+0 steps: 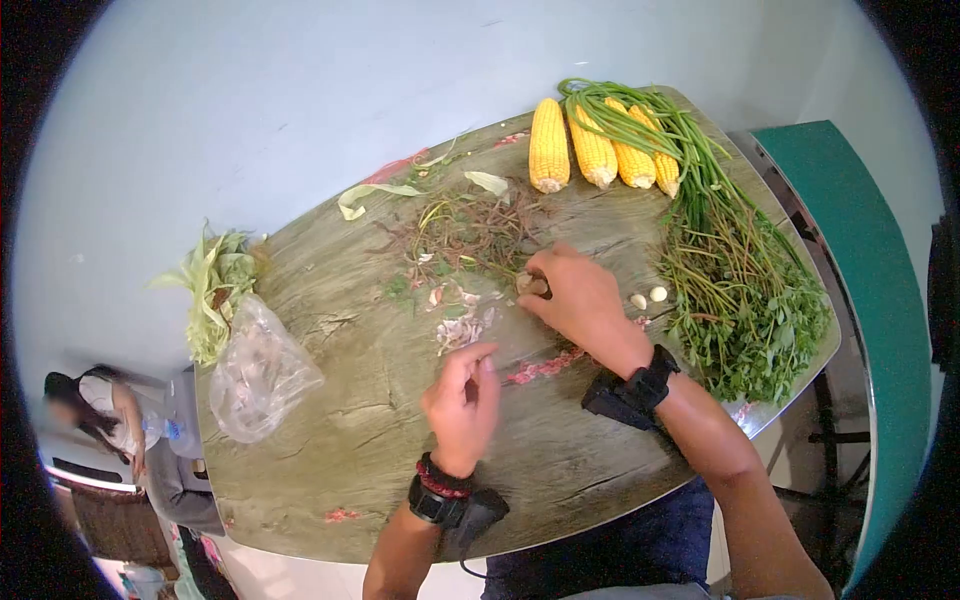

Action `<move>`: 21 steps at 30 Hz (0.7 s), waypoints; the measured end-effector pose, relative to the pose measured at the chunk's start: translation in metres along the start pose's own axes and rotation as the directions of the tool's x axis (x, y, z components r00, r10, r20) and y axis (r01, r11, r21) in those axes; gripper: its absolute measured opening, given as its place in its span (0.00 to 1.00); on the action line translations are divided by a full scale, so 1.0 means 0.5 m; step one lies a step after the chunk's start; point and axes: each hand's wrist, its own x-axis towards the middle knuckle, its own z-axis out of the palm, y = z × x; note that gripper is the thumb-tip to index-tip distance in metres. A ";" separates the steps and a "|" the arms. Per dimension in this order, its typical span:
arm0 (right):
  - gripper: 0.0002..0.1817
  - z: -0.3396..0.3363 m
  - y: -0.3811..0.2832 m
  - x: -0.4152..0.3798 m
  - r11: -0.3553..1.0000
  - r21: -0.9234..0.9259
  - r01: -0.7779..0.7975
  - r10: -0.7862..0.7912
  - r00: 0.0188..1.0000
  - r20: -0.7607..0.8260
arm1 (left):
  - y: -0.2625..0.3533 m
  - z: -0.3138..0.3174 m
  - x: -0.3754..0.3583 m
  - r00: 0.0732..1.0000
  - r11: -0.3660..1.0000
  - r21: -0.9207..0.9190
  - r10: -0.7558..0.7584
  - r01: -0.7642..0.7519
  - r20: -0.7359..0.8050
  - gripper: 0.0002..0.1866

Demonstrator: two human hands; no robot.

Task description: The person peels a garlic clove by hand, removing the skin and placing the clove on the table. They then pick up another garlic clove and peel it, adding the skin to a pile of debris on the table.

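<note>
My right hand point(580, 305) is closed at the fingertips on a pale, roundish garlic piece point(528, 284), partly hidden by the fingers, at the table's middle. Just right of that hand lie two peeled garlic cloves point(648, 297). My left hand point(463, 405) is lower and to the left, thumb and fingers pressed together; whether anything sits between them I cannot make out. Papery garlic skins point(462, 328) are scattered right above its fingertips. Beyond both hands spreads a heap of reddish-brown stems and roots point(470, 230).
Yellow corn cobs point(549, 145) and long green beans point(690, 150) lie at the back right, with leafy greens point(765, 340) below them. A clear plastic bag point(262, 375) and corn husks point(207, 300) are on the left. A person point(115, 415) is beyond the table's left side.
</note>
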 end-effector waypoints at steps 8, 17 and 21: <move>0.12 0.000 -0.028 -0.049 0.920 0.367 0.135 -0.164 0.985 0.050 | -0.002 0.011 0.012 0.992 0.977 -0.175 -0.124 0.122 0.000 0.19; 0.17 0.055 -0.007 -0.066 0.604 0.771 0.200 -0.331 0.944 0.015 | -0.008 0.003 0.005 0.957 0.911 -0.298 -0.256 0.286 0.138 0.17; 0.16 0.051 -0.002 -0.063 0.247 0.960 -0.132 -0.260 0.945 0.197 | -0.012 0.002 0.011 0.964 0.921 -0.292 -0.226 0.259 0.142 0.15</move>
